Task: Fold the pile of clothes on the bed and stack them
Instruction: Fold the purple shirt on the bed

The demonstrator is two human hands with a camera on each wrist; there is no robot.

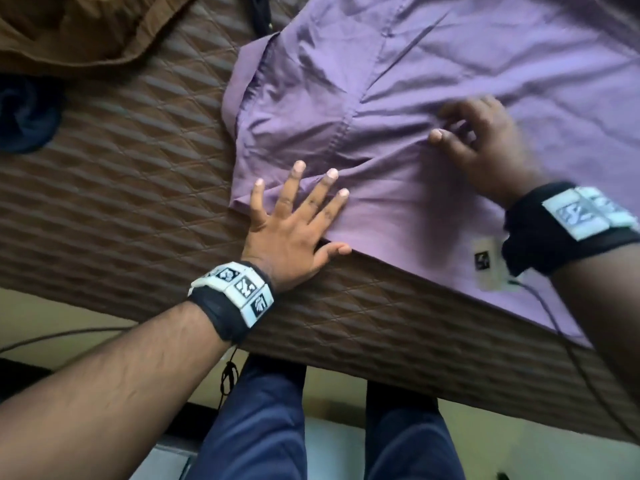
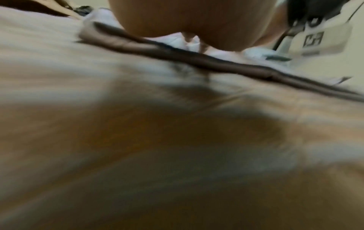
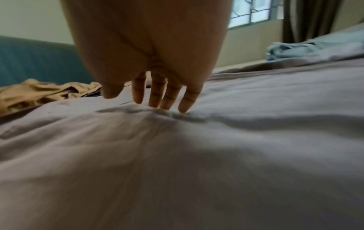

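Shirt [image 1: 433, 98] spread flat at the bed's [image 1: 138, 150] near edge, being smoothed before folding. Left hand [image 1: 294, 230] presses its hem with fingers splayed; right hand [image 1: 485, 147] rests fingertips on a crease, gripping nothing. Next, likely, gathering a side to fold inward.
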